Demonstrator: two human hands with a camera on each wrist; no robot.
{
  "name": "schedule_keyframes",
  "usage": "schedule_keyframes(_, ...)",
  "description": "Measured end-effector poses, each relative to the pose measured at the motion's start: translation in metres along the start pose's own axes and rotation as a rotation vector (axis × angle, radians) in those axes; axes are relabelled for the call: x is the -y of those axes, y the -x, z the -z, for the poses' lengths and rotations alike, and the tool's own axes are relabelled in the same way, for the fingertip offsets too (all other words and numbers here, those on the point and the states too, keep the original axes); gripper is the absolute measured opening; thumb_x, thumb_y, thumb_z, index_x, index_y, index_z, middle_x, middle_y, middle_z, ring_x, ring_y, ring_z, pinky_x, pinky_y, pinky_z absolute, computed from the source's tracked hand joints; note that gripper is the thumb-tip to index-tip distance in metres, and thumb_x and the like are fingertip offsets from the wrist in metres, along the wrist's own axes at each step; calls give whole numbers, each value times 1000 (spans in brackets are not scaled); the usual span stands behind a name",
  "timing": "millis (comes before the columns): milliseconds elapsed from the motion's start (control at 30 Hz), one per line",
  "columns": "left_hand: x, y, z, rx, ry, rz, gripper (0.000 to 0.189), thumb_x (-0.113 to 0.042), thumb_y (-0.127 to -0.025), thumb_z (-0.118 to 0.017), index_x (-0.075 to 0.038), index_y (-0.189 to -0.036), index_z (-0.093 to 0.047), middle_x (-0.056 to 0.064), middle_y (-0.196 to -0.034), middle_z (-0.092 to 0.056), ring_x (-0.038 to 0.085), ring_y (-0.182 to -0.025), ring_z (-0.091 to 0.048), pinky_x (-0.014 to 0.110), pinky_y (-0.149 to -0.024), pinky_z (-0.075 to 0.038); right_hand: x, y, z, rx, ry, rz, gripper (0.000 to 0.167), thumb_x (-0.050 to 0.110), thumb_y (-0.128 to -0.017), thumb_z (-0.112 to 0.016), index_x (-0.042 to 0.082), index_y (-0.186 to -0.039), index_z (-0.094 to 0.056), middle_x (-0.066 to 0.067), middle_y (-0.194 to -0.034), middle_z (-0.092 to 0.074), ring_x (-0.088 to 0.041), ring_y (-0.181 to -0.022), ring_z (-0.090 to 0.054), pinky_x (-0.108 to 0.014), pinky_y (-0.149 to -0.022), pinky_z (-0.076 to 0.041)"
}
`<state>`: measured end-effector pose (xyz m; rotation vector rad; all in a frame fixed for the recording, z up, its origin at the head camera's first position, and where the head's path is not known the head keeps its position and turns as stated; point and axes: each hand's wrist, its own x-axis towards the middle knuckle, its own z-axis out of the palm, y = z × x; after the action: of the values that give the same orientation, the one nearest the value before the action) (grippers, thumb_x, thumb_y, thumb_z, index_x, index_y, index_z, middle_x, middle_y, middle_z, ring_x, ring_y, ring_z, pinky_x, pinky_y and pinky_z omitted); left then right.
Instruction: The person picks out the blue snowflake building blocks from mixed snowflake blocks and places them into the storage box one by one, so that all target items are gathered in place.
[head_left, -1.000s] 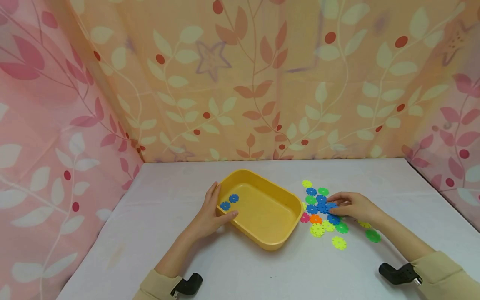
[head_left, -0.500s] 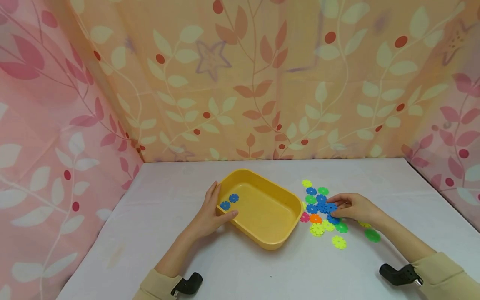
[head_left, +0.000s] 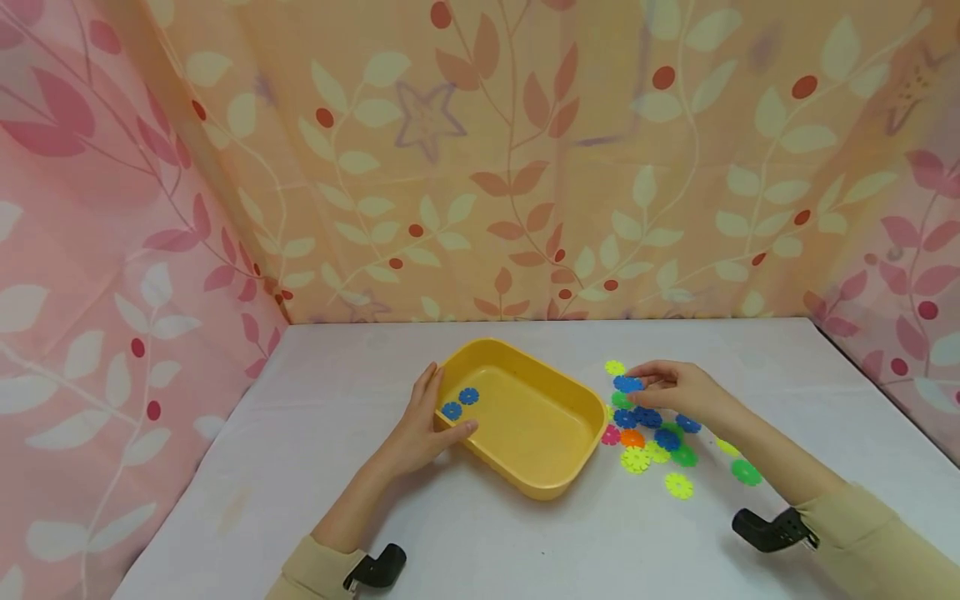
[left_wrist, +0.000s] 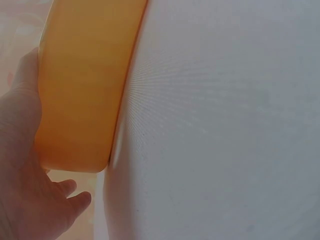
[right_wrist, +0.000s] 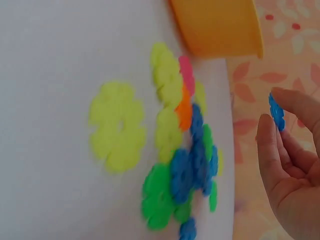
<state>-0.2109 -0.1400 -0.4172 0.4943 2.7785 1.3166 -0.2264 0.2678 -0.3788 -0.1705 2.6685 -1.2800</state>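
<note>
Sleeves (head_left: 862,533) with black wrist mounts (head_left: 767,530) come nearest. Past them, the left hand (head_left: 423,432) grips the yellow tub (head_left: 525,429) by its left end, thumb over the rim; two blue discs (head_left: 468,396) lie inside, just beyond that thumb. The right hand's grip (head_left: 682,390) is almost closed, pinching one blue disc (right_wrist: 276,112) between its fingertips, over the loose coloured discs (head_left: 635,459) on the white counter (head_left: 750,358). Behind hangs patterned cloth (head_left: 510,183).

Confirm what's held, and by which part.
Right hand: blue plastic flower-shaped disc, by its edge. Left hand: yellow rectangular plastic tray, by its left corner.
</note>
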Motion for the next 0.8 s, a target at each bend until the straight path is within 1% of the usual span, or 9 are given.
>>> schedule_keyframes(67,0,0,0,2,4,-3,106,-51,-84,-72,-11,-158,-7,3,-162,5,30,-147,-7,55,-114,-15,19,-7,-6,19,-40,33,54,40,-85,-75,10,-128,-61,-9,-109,-63,-24,-94,-61,-42,-87,-53)
schedule_keyframes(133,0,0,0,1,7,-5,106,-51,-84,-72,-11,-158,-7,3,-162,5,30,-147,-7,54,-114,-15,39,-17,-14,38,-75,59,54,40,-84,-76,12,-127,-61,-9,-112,-63,-24,-96,-61,-44,-90,-52)
schedule_keyframes(300,2,0,-1,-5,14,-12,106,-51,-84,-73,-12,-158,-8,5,-162,4,31,-147,-8,56,-114,-16,90,-44,-38,94,-166,135,50,37,-84,-77,13,-125,-63,-9,-113,-62,-25,-101,-60,-42,-91,-52)
schedule_keyframes(367,3,0,-1,-7,16,-13,106,-51,-84,-73,-13,-158,-8,6,-162,4,32,-147,-9,57,-113,-16,107,-54,-48,111,-213,161,46,32,-85,-77,11,-124,-65,-10,-116,-61,-25,-104,-59,-40,-92,-51)
schedule_keyframes(467,4,0,-2,-11,10,-14,105,-51,-84,-72,-14,-158,-8,7,-162,4,33,-147,-10,56,-113,-17,127,-71,-65,112,-285,171,41,27,-86,-76,8,-122,-66,-11,-118,-62,-25,-105,-61,-37,-92,-51)
schedule_keyframes(567,5,-1,-2,-14,9,-17,105,-52,-84,-72,-13,-158,-8,7,-162,3,34,-146,-11,57,-113,-18,138,-86,-84,103,-355,166,39,20,-87,-75,3,-120,-66,-13,-115,-63,-29,-104,-64,-34,-89,-52)
schedule_keyframes(633,5,-1,-2,-16,8,-18,105,-53,-84,-72,-14,-158,-8,8,-162,3,34,-146,-12,57,-113,-19,140,-95,-95,97,-361,165,38,20,-87,-75,2,-119,-65,-13,-111,-64,-30,-103,-65,-33,-87,-53)
schedule_keyframes(700,5,-1,-2,-19,12,-19,106,-54,-83,-72,-14,-158,-9,9,-162,2,34,-146,-12,56,-113,-20,139,-102,-106,76,-322,181,38,21,-87,-76,2,-118,-66,-11,-107,-65,-30,-101,-64,-30,-85,-54)
schedule_keyframes(800,5,0,-2,-16,10,-17,106,-55,-83,-71,-13,-158,-8,8,-162,2,33,-146,-13,55,-113,-20,135,-109,-118,52,-217,208,36,23,-85,-77,3,-114,-69,-9,-101,-67,-26,-94,-64,-28,-81,-54)
